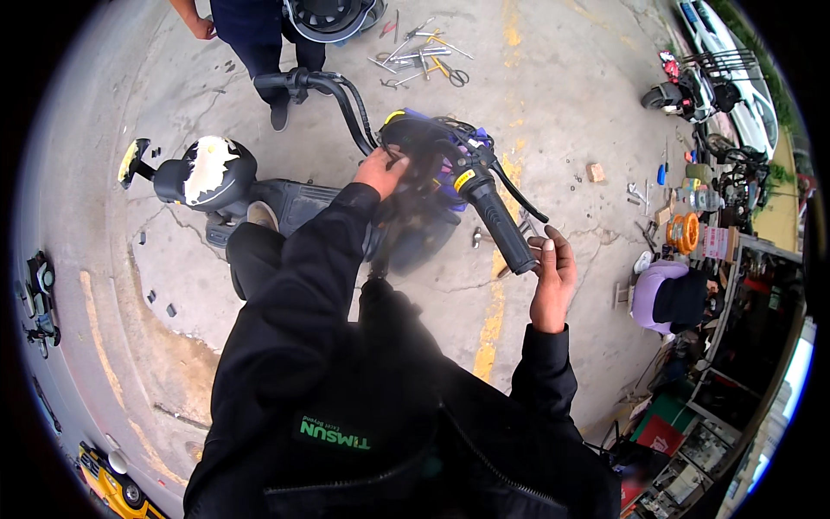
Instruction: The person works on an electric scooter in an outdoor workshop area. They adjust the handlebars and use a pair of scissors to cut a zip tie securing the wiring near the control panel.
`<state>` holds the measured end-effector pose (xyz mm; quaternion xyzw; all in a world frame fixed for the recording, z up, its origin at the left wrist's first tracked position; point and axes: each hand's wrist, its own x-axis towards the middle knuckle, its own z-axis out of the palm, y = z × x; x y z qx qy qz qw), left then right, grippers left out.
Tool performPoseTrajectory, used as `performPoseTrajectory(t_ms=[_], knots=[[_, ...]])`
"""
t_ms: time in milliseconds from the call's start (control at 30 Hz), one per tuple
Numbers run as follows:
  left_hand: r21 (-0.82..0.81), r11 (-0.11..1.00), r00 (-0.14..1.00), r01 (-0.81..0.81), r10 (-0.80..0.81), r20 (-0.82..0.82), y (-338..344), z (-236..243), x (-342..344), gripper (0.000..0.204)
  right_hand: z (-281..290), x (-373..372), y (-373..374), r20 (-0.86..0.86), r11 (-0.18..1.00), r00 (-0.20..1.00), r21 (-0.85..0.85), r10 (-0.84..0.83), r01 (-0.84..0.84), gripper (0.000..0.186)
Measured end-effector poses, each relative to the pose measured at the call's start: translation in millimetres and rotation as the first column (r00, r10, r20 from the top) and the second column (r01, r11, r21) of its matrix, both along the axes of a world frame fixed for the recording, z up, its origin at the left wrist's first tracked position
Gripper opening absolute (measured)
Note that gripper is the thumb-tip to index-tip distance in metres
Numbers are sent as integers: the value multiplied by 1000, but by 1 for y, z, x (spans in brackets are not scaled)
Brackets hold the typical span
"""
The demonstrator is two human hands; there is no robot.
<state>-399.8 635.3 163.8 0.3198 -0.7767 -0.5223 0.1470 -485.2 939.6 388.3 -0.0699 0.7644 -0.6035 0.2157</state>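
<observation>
In front of me stands an electric scooter with black handlebars (350, 112) and purple and black front parts. My left hand (383, 169) is at the middle of the handlebars, its fingers bent and closed among dark parts; what they grip is hidden. My right hand (553, 278) is by the outer end of the black rubber grip (503, 227), fingers loosely bent and apart, with the fingertips close to the grip's end. Above that grip a black brake lever (520, 192) sticks out. A blurred smear covers the scooter's middle.
A scooter seat (210, 173) with a torn cover is at the left. Pliers and wrenches (422, 57) lie scattered on the concrete ahead. Another person's legs (259, 43) stand beyond the left handlebar. At right, a crouching person (670, 294) is near an orange wheel (683, 233) and parked motorbikes.
</observation>
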Motion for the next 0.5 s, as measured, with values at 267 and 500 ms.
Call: performPoseTrajectory(t_ms=[267,500], knots=[[-17,999,997,-43,44,64,2,1,-1,31,72,16,-48,-423,923,857,-105,295,-370,42],[57,996,998,-66,64,29,10,12,2,35,62,18,-69,-540,862,707,71,457,-502,35]])
